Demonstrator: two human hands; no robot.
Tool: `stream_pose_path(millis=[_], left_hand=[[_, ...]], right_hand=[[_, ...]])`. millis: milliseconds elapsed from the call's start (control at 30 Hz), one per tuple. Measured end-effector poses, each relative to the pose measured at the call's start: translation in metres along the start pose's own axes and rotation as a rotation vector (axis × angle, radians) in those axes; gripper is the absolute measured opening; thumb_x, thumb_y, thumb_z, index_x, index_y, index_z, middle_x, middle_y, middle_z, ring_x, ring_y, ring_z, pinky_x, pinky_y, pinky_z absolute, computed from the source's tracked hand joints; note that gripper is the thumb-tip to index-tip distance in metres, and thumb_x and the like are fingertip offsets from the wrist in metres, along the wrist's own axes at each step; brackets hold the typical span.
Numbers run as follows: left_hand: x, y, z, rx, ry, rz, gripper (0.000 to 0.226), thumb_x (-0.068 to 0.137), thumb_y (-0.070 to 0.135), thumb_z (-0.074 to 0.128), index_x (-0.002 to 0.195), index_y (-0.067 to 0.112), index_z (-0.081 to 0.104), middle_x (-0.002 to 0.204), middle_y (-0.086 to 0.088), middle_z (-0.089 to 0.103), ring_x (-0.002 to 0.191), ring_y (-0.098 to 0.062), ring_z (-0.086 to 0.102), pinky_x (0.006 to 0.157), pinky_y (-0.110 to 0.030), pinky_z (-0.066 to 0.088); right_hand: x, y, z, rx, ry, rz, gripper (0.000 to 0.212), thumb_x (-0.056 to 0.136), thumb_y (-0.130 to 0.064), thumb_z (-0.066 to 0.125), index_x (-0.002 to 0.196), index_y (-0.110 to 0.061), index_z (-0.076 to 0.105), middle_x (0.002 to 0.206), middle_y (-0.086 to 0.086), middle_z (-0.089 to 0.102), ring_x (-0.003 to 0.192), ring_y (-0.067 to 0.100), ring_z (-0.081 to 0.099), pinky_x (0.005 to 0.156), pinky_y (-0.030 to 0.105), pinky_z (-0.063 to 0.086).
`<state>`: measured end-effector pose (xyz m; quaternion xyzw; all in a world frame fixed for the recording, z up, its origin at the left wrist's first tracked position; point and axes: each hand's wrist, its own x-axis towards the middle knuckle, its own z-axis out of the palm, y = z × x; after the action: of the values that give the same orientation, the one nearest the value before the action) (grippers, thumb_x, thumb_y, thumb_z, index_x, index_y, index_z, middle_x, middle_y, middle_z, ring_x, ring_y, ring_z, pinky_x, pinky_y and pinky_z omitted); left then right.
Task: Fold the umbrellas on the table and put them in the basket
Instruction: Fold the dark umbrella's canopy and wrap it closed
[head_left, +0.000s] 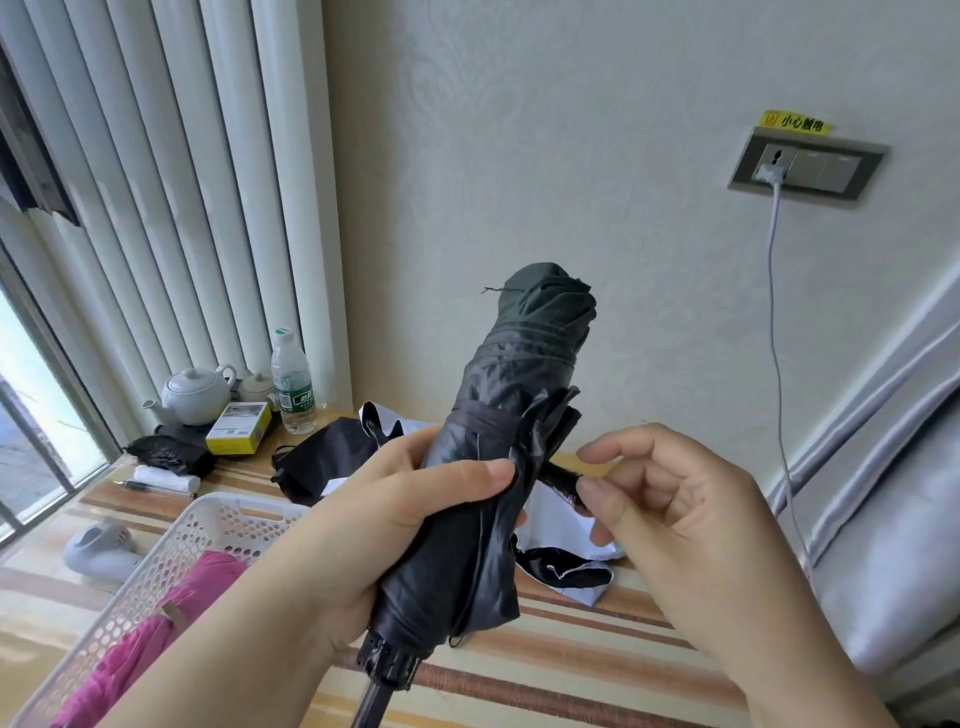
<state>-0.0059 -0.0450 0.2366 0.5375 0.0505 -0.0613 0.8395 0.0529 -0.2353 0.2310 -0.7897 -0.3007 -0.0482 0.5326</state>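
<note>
Standing nearly upright at frame centre, the rolled black umbrella (498, 467) is clenched by the left hand (395, 525), its strap (561, 480) just right, pinched by the right hand (670, 514), basket (171, 551) lower left.

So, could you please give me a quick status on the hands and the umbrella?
Left hand grips rolled dark umbrella. Right hand pinches its strap. Basket holds pink umbrella.

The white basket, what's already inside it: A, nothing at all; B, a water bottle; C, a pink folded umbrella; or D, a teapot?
C: a pink folded umbrella lies inside the white basket, while the water bottle and teapot stand on the table beyond it.
</note>
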Motion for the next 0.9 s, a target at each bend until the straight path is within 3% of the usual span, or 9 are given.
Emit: stream_pose_path(millis=[133, 233, 300, 367, 467, 533, 633, 733, 900], left_hand=[[-0.002, 0.002, 0.006, -0.001, 0.062, 0.047, 0.026, 0.060, 0.011, 0.073, 0.086, 0.016, 0.073, 0.080, -0.016, 0.070, 0.066, -0.026, 0.069, 0.054, -0.030, 0.054], [-0.004, 0.005, 0.011, 0.066, 0.084, 0.068, 0.040, 0.060, 0.005, 0.082, 0.095, 0.018, 0.069, 0.080, -0.012, 0.072, 0.065, -0.026, 0.069, 0.053, -0.030, 0.054], [-0.005, 0.005, 0.014, 0.144, 0.108, 0.091, 0.041, 0.060, 0.012, 0.078, 0.099, 0.021, 0.066, 0.080, -0.008, 0.073, 0.066, -0.024, 0.070, 0.054, -0.028, 0.054], [-0.005, 0.005, 0.014, 0.207, 0.111, 0.107, 0.038, 0.061, 0.017, 0.078, 0.096, 0.023, 0.067, 0.083, -0.007, 0.073, 0.070, -0.024, 0.071, 0.058, -0.030, 0.055], [-0.003, 0.002, 0.011, 0.264, 0.135, 0.104, 0.026, 0.062, 0.021, 0.079, 0.085, 0.029, 0.070, 0.085, -0.007, 0.073, 0.076, -0.026, 0.071, 0.068, -0.038, 0.057], [-0.003, 0.002, 0.010, 0.274, 0.133, 0.094, 0.025, 0.058, 0.028, 0.076, 0.082, 0.032, 0.071, 0.084, -0.004, 0.073, 0.077, -0.022, 0.071, 0.067, -0.035, 0.056], [-0.006, 0.005, 0.014, 0.266, 0.089, 0.095, 0.031, 0.056, 0.044, 0.087, 0.083, 0.037, 0.072, 0.087, 0.000, 0.075, 0.080, -0.017, 0.072, 0.067, -0.029, 0.054], [-0.007, 0.006, 0.016, 0.234, 0.113, 0.087, 0.021, 0.056, 0.042, 0.070, 0.075, 0.036, 0.073, 0.079, 0.000, 0.074, 0.071, -0.015, 0.072, 0.063, -0.028, 0.053], [-0.005, 0.005, 0.016, 0.271, 0.078, 0.096, 0.022, 0.066, 0.040, 0.074, 0.085, 0.028, 0.073, 0.085, -0.007, 0.074, 0.078, -0.021, 0.071, 0.068, -0.031, 0.051]], right_hand=[[0.000, -0.006, -0.004, 0.081, 0.074, -0.056, 0.011, 0.079, -0.024, 0.065, 0.080, -0.035, 0.064, 0.062, -0.008, 0.063, 0.056, 0.006, 0.059, 0.058, 0.012, 0.044], [-0.004, -0.010, -0.001, -0.031, 0.004, -0.114, 0.009, 0.080, -0.039, 0.063, 0.089, -0.036, 0.064, 0.064, -0.008, 0.063, 0.059, 0.010, 0.062, 0.061, 0.015, 0.047], [-0.004, -0.011, 0.000, -0.083, -0.039, -0.097, 0.010, 0.082, -0.040, 0.068, 0.091, -0.037, 0.065, 0.066, -0.010, 0.066, 0.062, 0.010, 0.065, 0.063, 0.013, 0.047], [-0.003, -0.012, -0.001, -0.012, -0.068, -0.025, 0.011, 0.081, -0.030, 0.076, 0.087, -0.035, 0.068, 0.067, -0.010, 0.069, 0.064, 0.008, 0.068, 0.064, 0.013, 0.048], [-0.004, -0.013, -0.001, 0.079, -0.134, 0.070, 0.033, 0.072, -0.006, 0.079, 0.086, -0.034, 0.071, 0.075, -0.008, 0.073, 0.071, 0.009, 0.071, 0.071, 0.020, 0.055], [-0.006, -0.014, 0.000, 0.069, -0.175, 0.055, 0.041, 0.073, 0.002, 0.078, 0.089, -0.036, 0.071, 0.080, -0.008, 0.074, 0.077, 0.008, 0.072, 0.077, 0.022, 0.056], [-0.006, -0.013, -0.002, 0.014, -0.139, -0.051, 0.031, 0.082, -0.006, 0.074, 0.089, -0.036, 0.070, 0.080, -0.014, 0.074, 0.080, 0.004, 0.071, 0.078, 0.017, 0.054], [-0.003, -0.015, -0.006, -0.174, -0.042, -0.256, 0.011, 0.083, -0.023, 0.068, 0.084, -0.034, 0.070, 0.083, -0.022, 0.067, 0.077, -0.002, 0.065, 0.071, 0.005, 0.044], [0.003, -0.018, -0.002, -0.503, -0.033, -0.622, 0.013, 0.090, -0.013, 0.056, 0.087, -0.017, 0.067, 0.129, -0.015, 0.053, 0.105, 0.003, 0.052, 0.090, 0.012, 0.039]])
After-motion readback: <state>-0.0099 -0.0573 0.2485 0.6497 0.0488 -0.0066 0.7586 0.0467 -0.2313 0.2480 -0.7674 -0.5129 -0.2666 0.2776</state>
